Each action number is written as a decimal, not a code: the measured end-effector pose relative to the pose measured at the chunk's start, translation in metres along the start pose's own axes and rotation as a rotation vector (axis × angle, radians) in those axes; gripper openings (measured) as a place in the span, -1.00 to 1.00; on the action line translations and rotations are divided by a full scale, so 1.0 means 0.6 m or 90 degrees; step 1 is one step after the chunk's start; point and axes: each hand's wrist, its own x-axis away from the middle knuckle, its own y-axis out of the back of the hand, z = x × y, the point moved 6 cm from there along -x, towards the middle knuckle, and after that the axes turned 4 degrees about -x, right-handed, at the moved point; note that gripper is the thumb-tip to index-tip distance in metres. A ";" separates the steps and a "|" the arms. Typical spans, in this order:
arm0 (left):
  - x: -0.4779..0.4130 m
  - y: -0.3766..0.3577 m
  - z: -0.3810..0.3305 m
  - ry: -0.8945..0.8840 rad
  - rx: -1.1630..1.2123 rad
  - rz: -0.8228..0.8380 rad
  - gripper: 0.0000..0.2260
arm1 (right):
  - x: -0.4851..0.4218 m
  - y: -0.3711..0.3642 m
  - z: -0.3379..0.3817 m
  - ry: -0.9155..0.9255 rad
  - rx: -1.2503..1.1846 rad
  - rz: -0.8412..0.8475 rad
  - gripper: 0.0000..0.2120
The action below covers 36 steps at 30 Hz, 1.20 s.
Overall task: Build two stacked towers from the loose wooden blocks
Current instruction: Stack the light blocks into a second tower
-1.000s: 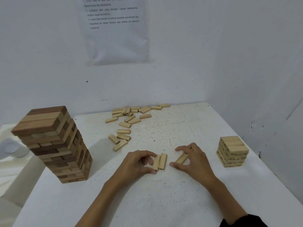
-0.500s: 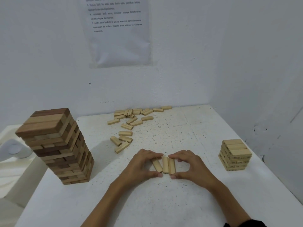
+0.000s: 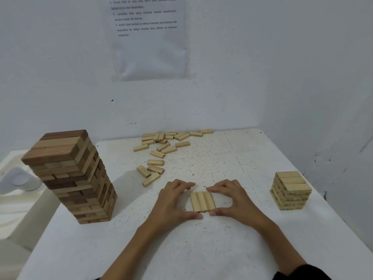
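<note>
left grip (image 3: pixel 173 201) and right grip (image 3: pixel 236 201) pinch the three-block row (image 3: pixel 202 201) lying flat between them.

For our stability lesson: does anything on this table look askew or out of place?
The tall tower on the left looks twisted: layers sit offset, with block ends sticking out. At the back, loose blocks lie scattered. The short tower and the row look square.

White speckled table (image 3: pixel 232 249) in corner; white walls (image 3: pixel 60 67); printed sheet (image 3: pixel 149 37) taped up.
</note>
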 end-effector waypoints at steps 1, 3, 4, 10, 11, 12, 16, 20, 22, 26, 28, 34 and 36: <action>0.000 0.000 0.001 0.006 -0.011 -0.003 -0.32 | -0.003 0.001 0.000 0.001 0.000 -0.002 -0.44; -0.002 -0.002 0.002 0.018 -0.006 0.001 -0.38 | -0.009 0.001 -0.002 -0.002 0.002 0.006 -0.45; -0.002 -0.003 0.001 0.022 0.003 0.005 -0.40 | -0.011 0.000 -0.002 -0.003 0.004 0.015 -0.45; 0.000 -0.003 0.000 0.023 0.029 0.001 -0.49 | -0.020 -0.002 0.001 0.003 0.022 0.070 -0.45; -0.001 -0.003 0.000 0.020 0.034 0.003 -0.49 | -0.021 -0.003 0.002 0.005 0.026 0.073 -0.45; -0.002 -0.004 0.000 0.018 0.038 0.006 -0.50 | -0.021 -0.004 0.002 0.009 0.028 0.073 -0.46; -0.002 -0.005 -0.006 0.018 0.061 0.008 -0.51 | -0.018 -0.005 0.005 0.026 0.033 0.081 -0.48; -0.003 0.004 -0.015 0.014 0.090 0.020 -0.53 | -0.017 0.000 0.017 0.028 0.036 0.094 -0.47; -0.006 0.011 -0.024 0.000 0.095 0.024 -0.51 | -0.014 0.010 0.023 0.032 0.024 0.088 -0.47; -0.021 0.026 -0.060 -0.031 0.085 0.019 -0.50 | -0.007 0.049 0.039 0.053 0.036 0.079 -0.50; -0.035 0.037 -0.086 -0.059 0.067 0.010 -0.54 | -0.003 0.079 0.051 0.060 0.046 0.061 -0.52; -0.089 0.047 -0.191 -0.136 0.067 0.009 -0.54 | 0.028 0.193 0.060 0.037 0.080 -0.014 -0.48; -0.106 0.035 -0.225 -0.153 0.078 0.011 -0.54 | 0.042 0.230 0.051 0.023 0.086 -0.024 -0.46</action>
